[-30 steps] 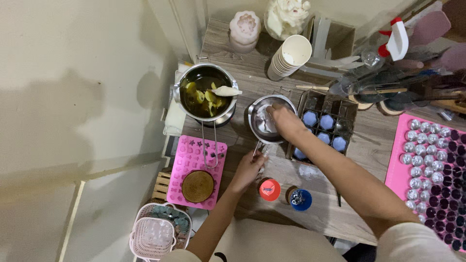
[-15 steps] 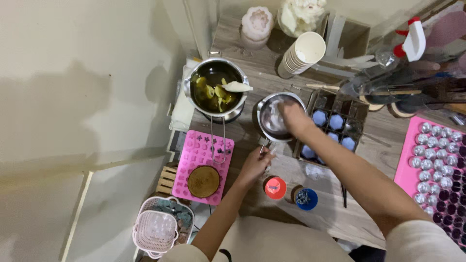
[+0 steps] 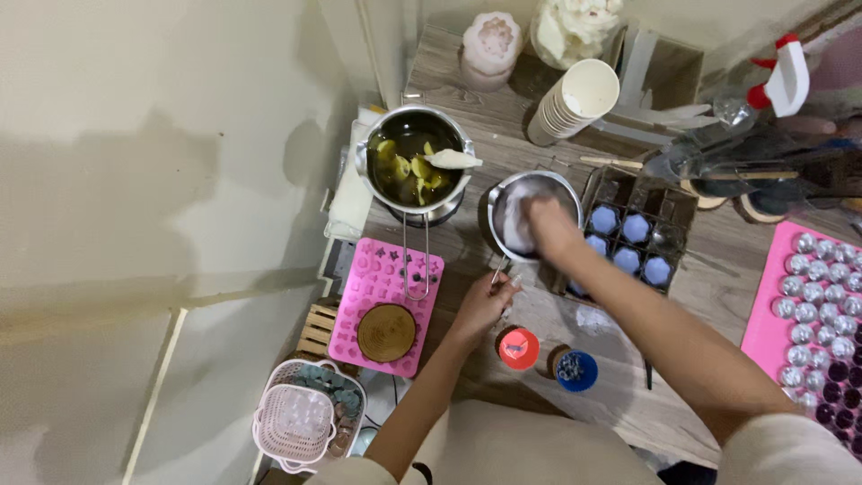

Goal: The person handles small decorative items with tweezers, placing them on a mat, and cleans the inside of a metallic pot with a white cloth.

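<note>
- Small pot (image 3: 530,190): steel, on the counter (image 3: 709,278) between the big pot and the box; its thin handle (image 3: 499,270) points toward the person.
- Right hand (image 3: 549,224): inside the small pot, pressing a white cloth (image 3: 514,223) against the inner wall; fingers bent onto the cloth, grip clenched on it.
- Left hand (image 3: 485,304): at the end of the handle, fingers closed round it, steadying the pot.
- Big pot (image 3: 415,166): steel, left of the small pot, holding dark liquid with yellow pieces; a pale spatula (image 3: 452,159) rests across its rim; its long wire handle lies over the pink mould.
- Pink mould (image 3: 384,301): flat on the counter's left edge, a round woven coaster (image 3: 386,332) on it.
- Box (image 3: 633,235): divided, with blue hexagonal pieces, just right of the small pot, partly under the right forearm.
- Red lid (image 3: 519,348) and blue cup (image 3: 576,371): side by side near the front edge, just beside the left hand.
- Stack of paper cups (image 3: 573,101): lying tilted behind the small pot.
- Pink tray (image 3: 763,328): far right, rows of silver cups.
</note>
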